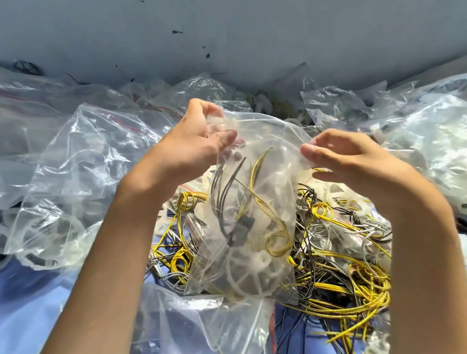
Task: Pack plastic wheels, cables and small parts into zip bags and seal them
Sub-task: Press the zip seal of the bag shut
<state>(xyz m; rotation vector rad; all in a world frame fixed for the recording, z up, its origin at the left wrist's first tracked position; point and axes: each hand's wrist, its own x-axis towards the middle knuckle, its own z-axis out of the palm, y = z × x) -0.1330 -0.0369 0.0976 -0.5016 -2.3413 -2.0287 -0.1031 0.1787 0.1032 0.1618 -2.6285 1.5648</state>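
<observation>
I hold a clear zip bag point(263, 207) up in the middle of the view. Inside it lie a white plastic wheel point(250, 273), black cables point(226, 187) and yellow cables point(275, 236). My left hand point(201, 140) pinches the bag's top edge at its left corner. My right hand point(348, 155) pinches the top edge at its right end, thumb toward me. The bag hangs down between my forearms over a tangle of loose yellow and black cables point(350, 272).
Filled clear bags point(67, 180) are heaped at the left, along the back and at the right point(447, 149). Empty bags point(214, 329) lie near me on the blue surface point(6, 312). Loose white wheels point(345, 202) sit behind the cables. A grey wall point(238, 23) stands behind.
</observation>
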